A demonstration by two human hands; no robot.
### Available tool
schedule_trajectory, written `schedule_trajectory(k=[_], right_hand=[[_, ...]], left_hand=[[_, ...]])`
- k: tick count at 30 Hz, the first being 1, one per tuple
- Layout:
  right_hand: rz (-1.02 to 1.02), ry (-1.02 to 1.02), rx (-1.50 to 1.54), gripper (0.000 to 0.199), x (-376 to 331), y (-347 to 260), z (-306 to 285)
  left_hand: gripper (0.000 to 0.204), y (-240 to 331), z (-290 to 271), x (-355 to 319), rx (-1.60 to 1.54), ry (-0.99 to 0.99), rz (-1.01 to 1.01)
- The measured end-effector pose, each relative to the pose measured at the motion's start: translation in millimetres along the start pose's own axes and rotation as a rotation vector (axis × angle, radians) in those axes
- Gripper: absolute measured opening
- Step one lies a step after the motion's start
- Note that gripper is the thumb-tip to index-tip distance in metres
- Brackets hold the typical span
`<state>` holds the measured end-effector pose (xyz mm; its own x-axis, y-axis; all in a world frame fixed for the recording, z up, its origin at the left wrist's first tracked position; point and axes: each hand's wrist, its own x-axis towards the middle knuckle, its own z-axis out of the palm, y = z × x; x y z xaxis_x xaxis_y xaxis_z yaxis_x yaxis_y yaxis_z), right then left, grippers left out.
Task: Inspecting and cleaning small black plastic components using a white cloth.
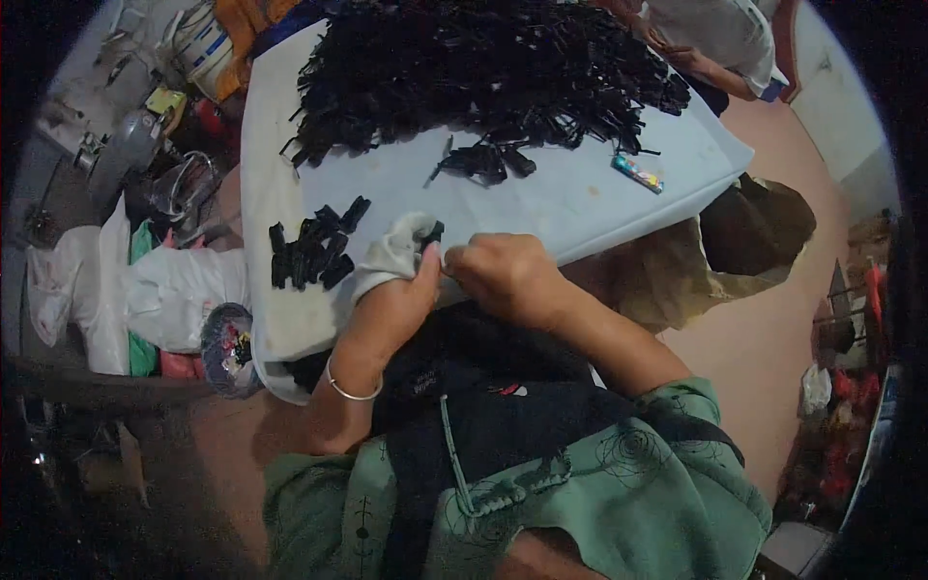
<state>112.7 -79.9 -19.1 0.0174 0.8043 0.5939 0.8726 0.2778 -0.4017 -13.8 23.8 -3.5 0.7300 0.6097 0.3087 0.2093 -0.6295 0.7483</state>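
Note:
My left hand (394,290), partly wrapped in a white cloth (391,253), pinches a small black plastic piece (432,233) at the near edge of a pale sheet (541,198). My right hand (501,274) meets it from the right, fingers closed on the same piece. A small heap of similar black pieces (311,248) lies just left of my hands. A very large pile of black parts (483,68) covers the far end of the sheet, with a small cluster (483,159) nearer to me.
A small colourful packet (637,172) lies on the sheet to the right. White bags (159,290) and clutter stand at the left, with a small bowl of bits (230,348). Another person (715,43) sits at the far right. A dark bag (754,222) is beside the sheet.

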Motion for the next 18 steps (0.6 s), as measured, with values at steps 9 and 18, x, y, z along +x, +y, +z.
schedule_trajectory(k=[9, 18], right_hand=[[0.505, 0.036, 0.675, 0.022, 2.4, -3.3, 0.1], [0.601, -0.027, 0.735, 0.028, -7.8, -7.3, 10.9]], left_hand=[[0.022, 9.9, -4.4, -11.4, -0.378, -0.232, -0.276], [0.025, 3.3, 10.4, -19.8, 0.066, -0.063, 0.066]])
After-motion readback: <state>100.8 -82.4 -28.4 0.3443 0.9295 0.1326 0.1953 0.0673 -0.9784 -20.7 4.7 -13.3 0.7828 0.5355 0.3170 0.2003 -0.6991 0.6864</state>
